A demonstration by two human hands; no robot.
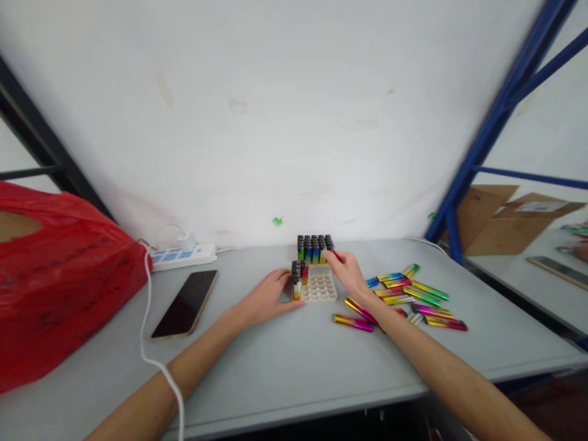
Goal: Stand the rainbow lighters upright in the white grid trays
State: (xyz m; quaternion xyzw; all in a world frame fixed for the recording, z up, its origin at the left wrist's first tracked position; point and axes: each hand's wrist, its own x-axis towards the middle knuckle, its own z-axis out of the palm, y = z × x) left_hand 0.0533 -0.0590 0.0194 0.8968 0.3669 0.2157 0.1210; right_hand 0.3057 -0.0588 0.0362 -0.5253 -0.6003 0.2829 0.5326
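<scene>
A white tray (pixel 327 293) with rows of round holes lies on the grey table in front of me. Several lighters (pixel 297 289) with black tops stand upright along its left side. My left hand (pixel 271 296) grips the tray's left end, thumb at the near corner and fingers beside the lighters. Above the tray's right side, my right hand (pixel 346 269) pinches a red lighter (pixel 337 255), tilted and mostly covered by the fingers. Just behind the tray, a block of upright lighters (pixel 314 250) with black tops stands in tight rows.
Loose shiny coloured lighters (pixel 413 294) lie scattered right of the tray, partly under my right forearm. A phone (pixel 186 304), a power strip (pixel 188 256), a white cable (pixel 146 331) and a red bag (pixel 59 275) are left. Cardboard boxes (pixel 509 223) stand beyond the blue frame.
</scene>
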